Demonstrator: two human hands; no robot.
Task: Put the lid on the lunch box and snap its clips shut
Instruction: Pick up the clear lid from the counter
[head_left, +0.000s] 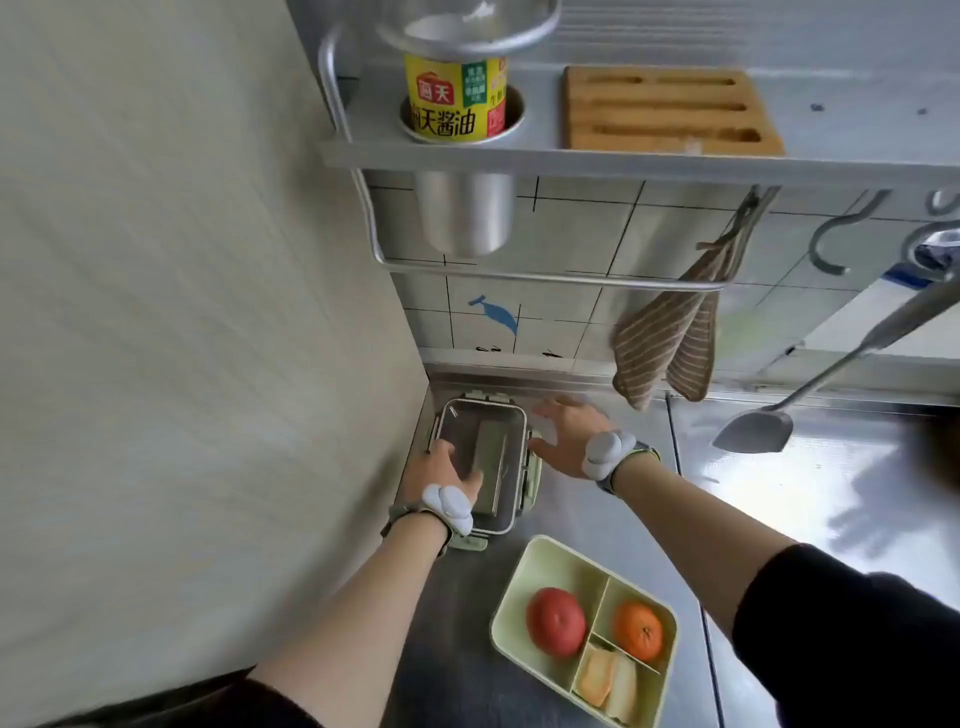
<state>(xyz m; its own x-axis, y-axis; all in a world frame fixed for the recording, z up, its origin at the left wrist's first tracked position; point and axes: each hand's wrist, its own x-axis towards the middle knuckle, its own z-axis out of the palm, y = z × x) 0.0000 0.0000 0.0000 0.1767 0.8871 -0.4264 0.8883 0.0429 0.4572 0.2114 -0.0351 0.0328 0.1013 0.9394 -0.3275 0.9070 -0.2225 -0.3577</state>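
The lid (493, 441), clear with pale green clips around its rim, lies flat on the steel counter in the far left corner. My left hand (441, 475) rests on its near left part, thumb across the top, gripping its edge. My right hand (569, 434) hovers at the lid's right side with fingers spread, thumb near the right clip, holding nothing. The pale green lunch box (524, 566) stands open nearer to me. It has three compartments holding a tomato (556, 621), an orange (638, 629) and pieces of food (608, 680).
A wall panel (208, 364) closes off the left side. A striped cloth (670, 343) and a metal spatula (753, 431) hang down from a rack over the counter's back. A shelf above holds a soy sauce bottle (454, 98) and a wooden knife block (670, 111).
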